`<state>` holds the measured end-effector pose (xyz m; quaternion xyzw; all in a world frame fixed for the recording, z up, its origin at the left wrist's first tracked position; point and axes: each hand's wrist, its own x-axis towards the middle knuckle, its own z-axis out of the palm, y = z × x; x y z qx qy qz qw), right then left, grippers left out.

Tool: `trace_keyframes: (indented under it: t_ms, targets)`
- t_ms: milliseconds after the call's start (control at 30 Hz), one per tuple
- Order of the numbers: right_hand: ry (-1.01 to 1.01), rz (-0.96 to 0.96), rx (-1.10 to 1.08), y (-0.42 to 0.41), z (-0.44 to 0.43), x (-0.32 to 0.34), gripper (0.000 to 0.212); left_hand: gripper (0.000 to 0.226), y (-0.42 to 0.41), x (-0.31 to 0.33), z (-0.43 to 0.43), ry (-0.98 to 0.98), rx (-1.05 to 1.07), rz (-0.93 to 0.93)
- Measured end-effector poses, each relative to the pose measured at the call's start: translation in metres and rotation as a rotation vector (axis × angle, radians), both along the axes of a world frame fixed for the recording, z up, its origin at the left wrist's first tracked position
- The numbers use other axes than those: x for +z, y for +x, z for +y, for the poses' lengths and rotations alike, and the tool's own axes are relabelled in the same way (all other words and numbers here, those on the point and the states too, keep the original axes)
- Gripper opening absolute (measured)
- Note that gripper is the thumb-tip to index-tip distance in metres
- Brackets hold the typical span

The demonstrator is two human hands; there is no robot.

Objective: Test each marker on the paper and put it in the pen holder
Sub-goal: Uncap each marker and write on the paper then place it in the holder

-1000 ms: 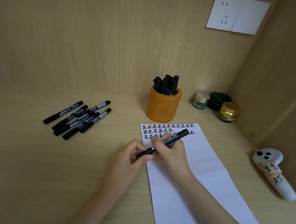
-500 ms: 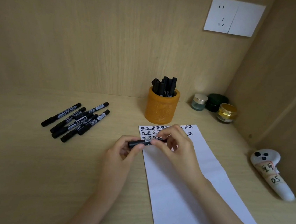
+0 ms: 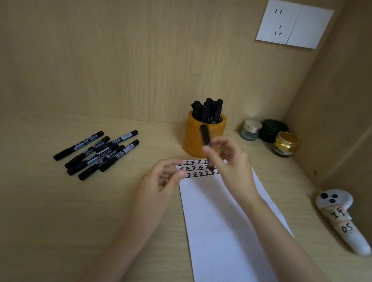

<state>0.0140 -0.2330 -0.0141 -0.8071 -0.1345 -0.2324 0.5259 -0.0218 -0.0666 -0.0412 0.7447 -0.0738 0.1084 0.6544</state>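
Marker leaves the left hand, heading for the pen holder

Half a second ago both hands held the marker (image 3: 205,136) level; now only the right hand (image 3: 231,166) pinches it, swung nearly upright over the paper's (image 3: 227,237) written rows, just in front of the pen holder (image 3: 192,141), so this one looks tested. The left hand (image 3: 162,181) hangs loosely curled and empty by the paper's corner. Loose markers (image 3: 96,152) wait to the left.
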Motion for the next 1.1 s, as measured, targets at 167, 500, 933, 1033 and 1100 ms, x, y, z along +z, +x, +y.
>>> trace_keyframes:
  t_ms: [167, 500, 933, 1033, 1100]
  targets:
    - [0.181, -0.138, -0.118, 0.035, -0.015, 0.031, 0.049, 0.011, 0.0, -0.014, 0.0, 0.066, -0.018, 0.062]
    - [0.158, -0.291, -0.21, 0.085, -0.014, 0.045, 0.054, 0.011, -0.001, -0.022, -0.002, 0.136, -0.061, 0.095]
    - [-0.179, -0.13, -0.266, 0.097, -0.014, 0.026, 0.023, 0.011, 0.0, -0.023, 0.0, 0.141, -0.052, 0.072]
    - [-0.243, -0.123, -0.275, 0.095, -0.016, 0.021, 0.024, 0.011, 0.0, -0.022, 0.0, 0.131, -0.054, 0.073]
    - [-0.28, -0.11, -0.302, 0.092, -0.016, 0.021, 0.028, 0.012, 0.001, -0.022, 0.002, 0.126, -0.044, 0.069]
